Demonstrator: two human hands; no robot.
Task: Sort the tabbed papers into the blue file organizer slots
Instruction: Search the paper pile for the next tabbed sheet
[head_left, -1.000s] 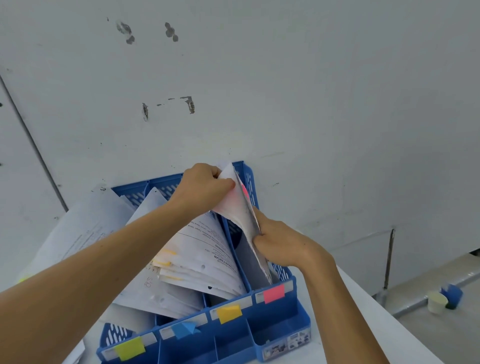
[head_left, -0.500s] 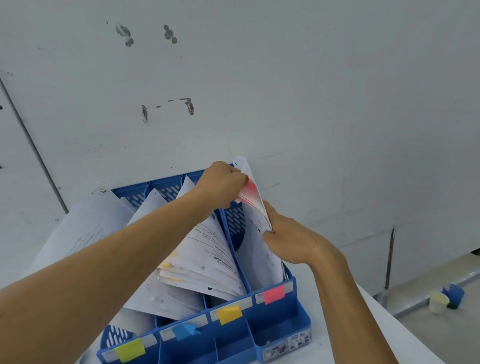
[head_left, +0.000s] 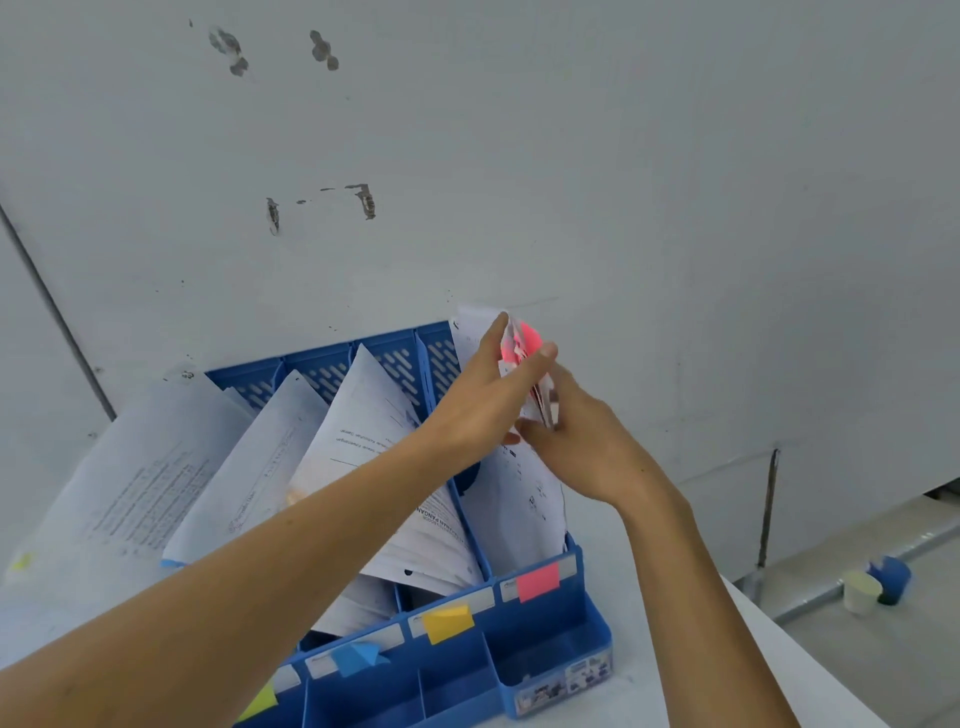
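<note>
Nearest, a blue file organizer (head_left: 550, 644) sits on a white table (head_left: 815, 696). Its front rail carries four coloured labels, yellow-green, blue, orange-yellow and, at the right end, a pink label (head_left: 537, 582). Each label apparently marks which tab colour belongs in the slot behind it.

Two bare forearms reach over the rail from the lower edge. The three slots to the left hold printed sheets (head_left: 249, 467) that lean back and fan leftwards. The pink-tabbed papers (head_left: 519, 504) stand in the rightmost slot, directly behind the pink label, so they look correctly placed.

Both hands meet at the top of that bundle. The left hand (head_left: 483, 395) has long, nearly straight fingers, and its thumb and forefinger pinch the upper corner where the pink tabs (head_left: 525, 340) stick out. The right hand (head_left: 587, 447) grips the bundle's right edge; its fingertips are blurred and partly hidden behind the sheets. This two-sided hold seems meant to square the loose sheets and keep them upright while they settle into the slot.

Behind the organizer rises a pale grey wall (head_left: 675, 182) with a few dark scuffs. To the far right, beyond and below the table edge, a small pale cup (head_left: 861, 592) stands beside a blue roll (head_left: 892, 574) on a grey floor.
</note>
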